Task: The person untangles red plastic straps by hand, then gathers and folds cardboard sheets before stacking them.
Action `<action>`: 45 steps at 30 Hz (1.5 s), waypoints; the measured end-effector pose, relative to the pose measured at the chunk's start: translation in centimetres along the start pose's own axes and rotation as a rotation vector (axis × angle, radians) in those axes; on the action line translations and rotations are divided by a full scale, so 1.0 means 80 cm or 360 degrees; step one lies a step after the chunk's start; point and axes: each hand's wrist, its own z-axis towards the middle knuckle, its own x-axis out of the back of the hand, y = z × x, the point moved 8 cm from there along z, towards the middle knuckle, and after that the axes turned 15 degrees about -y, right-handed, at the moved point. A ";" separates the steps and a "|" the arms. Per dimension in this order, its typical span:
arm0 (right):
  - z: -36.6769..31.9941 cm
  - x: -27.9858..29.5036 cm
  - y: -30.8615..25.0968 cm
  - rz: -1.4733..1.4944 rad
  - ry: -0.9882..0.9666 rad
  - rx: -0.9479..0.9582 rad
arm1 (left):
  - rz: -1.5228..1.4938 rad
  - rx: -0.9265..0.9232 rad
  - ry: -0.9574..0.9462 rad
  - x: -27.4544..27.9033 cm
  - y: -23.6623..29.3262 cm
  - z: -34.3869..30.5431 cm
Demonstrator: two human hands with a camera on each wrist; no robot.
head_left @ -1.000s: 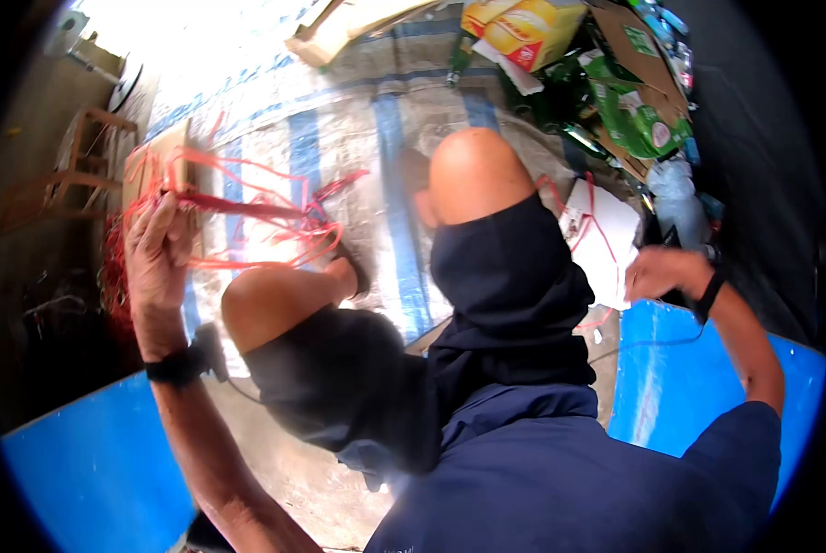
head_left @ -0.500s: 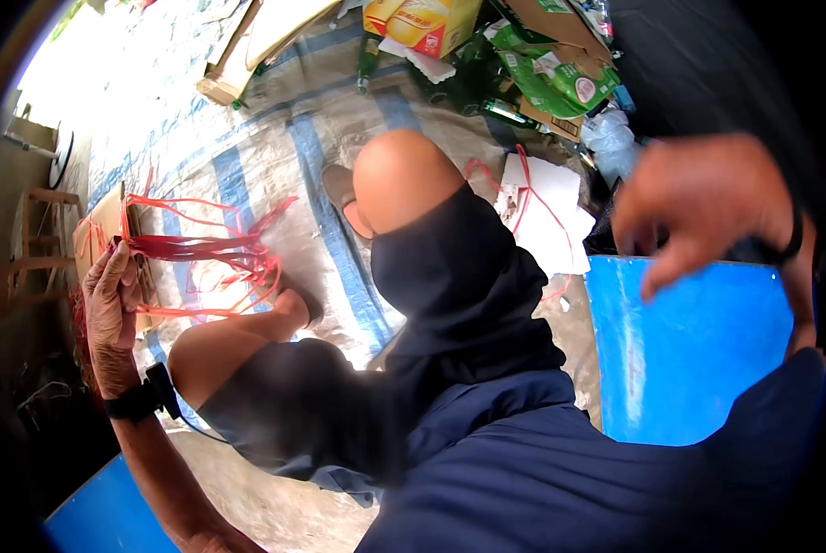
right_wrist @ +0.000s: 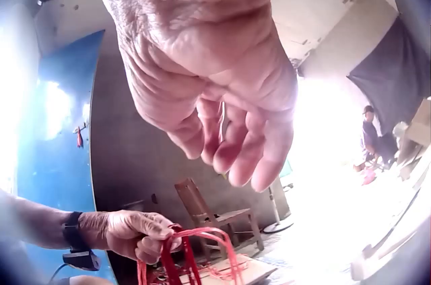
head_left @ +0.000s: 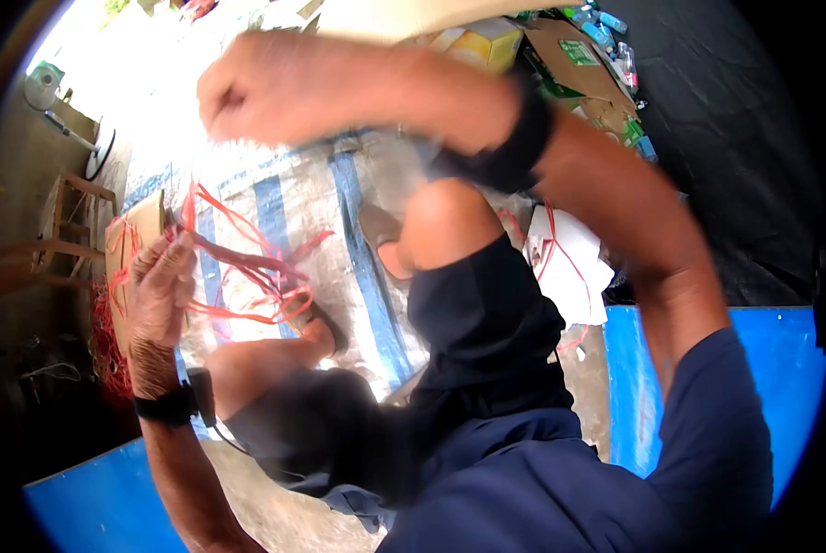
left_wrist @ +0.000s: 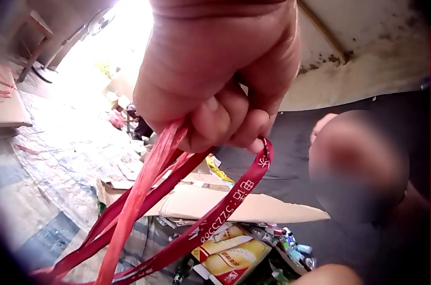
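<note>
In the head view my left hand (head_left: 162,286) is raised at the left, its fingers pinching a bundle of red strands. The left wrist view shows the bundle as a dark red ribbon (left_wrist: 225,207) with white print and a lighter red plastic string (left_wrist: 138,207), hanging in loops below the fingers. My right hand (head_left: 270,88) is blurred, lifted across the upper middle of the head view. Its fingers (right_wrist: 252,153) hang loosely bent in the right wrist view, with nothing seen in them. Beyond the left hand stands a cardboard piece (head_left: 136,235) draped with red string.
A striped tarp (head_left: 270,207) covers the floor. White board (head_left: 565,253) with red string lies right of the knee. Flattened cardboard and bottles (head_left: 606,37) are piled at the upper right. Blue panels (head_left: 634,369) flank the person. A wooden chair (right_wrist: 215,221) stands behind the left hand.
My right hand has risen from the right side and swept across to the upper left, above the knees. The left hand keeps holding the ribbon and string. The head view has shifted.
</note>
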 end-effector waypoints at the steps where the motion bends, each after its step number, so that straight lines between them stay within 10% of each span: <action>1: 0.013 -0.020 -0.004 -0.0103 -0.0023 -0.0093 | -0.0036 0.0001 -0.0064 -0.003 -0.001 0.002; 6: 0.036 -0.103 -0.049 -0.1597 0.0062 0.0136 | -0.0044 -0.0008 0.0025 -0.009 0.002 0.010; 7: 0.049 -0.104 -0.010 -0.0453 0.0553 0.0138 | -0.0059 0.0007 0.0058 -0.006 -0.002 0.010; 10: 0.039 -0.116 -0.014 -0.0397 0.0365 0.0159 | -0.0092 -0.0026 0.0035 -0.013 0.001 0.010; 12: 0.033 -0.124 0.005 0.0446 0.0146 -0.0044 | -0.0134 -0.0019 0.0034 -0.019 0.000 0.010; 19: 0.035 -0.141 -0.023 0.0007 0.0216 0.0497 | -0.0068 0.0016 -0.0055 -0.013 -0.013 0.013; 23: 0.031 -0.144 -0.001 0.0687 0.0091 0.0107 | 0.0016 0.0019 -0.0222 -0.021 -0.010 0.013; 27: 0.027 -0.149 -0.002 0.0452 0.0039 0.0377 | -0.0058 0.0069 -0.0141 -0.025 -0.010 0.008; 45: 0.027 -0.175 0.011 0.0911 -0.0648 -0.0287 | 0.0172 0.0007 -0.0204 -0.006 -0.024 -0.005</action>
